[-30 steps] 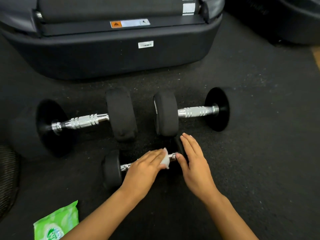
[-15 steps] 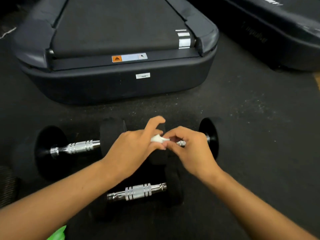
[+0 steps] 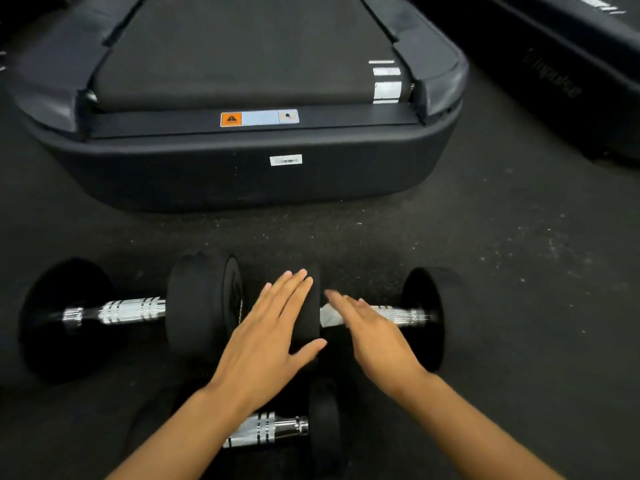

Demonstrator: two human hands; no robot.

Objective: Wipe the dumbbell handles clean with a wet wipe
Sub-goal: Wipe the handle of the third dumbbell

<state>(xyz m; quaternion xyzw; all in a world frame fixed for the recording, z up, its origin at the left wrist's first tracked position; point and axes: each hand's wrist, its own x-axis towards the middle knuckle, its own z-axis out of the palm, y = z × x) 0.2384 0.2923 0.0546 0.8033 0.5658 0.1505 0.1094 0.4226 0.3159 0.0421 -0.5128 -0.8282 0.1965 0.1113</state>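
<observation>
The left hand (image 3: pixel 266 344) lies flat, fingers straight and together, pressed against the black inner weight of the right-hand dumbbell (image 3: pixel 420 317), with the thumb spread toward the near side of that weight. Half a second ago this hand was curled, pinching the wet wipe together with the other hand in front of that dumbbell; now it holds nothing. The right hand (image 3: pixel 372 329) has also opened out: its fingers reach forward, nearly straight, over the chrome handle (image 3: pixel 401 315). The wet wipe (image 3: pixel 329 317) shows as a white patch on the handle, right beside the inner weight and under the right fingertips; motion blur makes it hard to say whether the fingers press it or only hover just above it, though nothing suggests a pinch.

To the left, a second large dumbbell (image 3: pixel 131 311) lies in line with the first, its inner weight just beside the left hand's weight. A smaller dumbbell (image 3: pixel 277 431) lies nearer the person, partly hidden under the left forearm; a second ago both hands were working on its handle. All three rest on the dark rubber floor (image 3: pixel 519 306). Beyond them stands the rear end of a treadmill (image 3: pixel 242 174), with another machine (image 3: pixel 571 81) at the upper right.
</observation>
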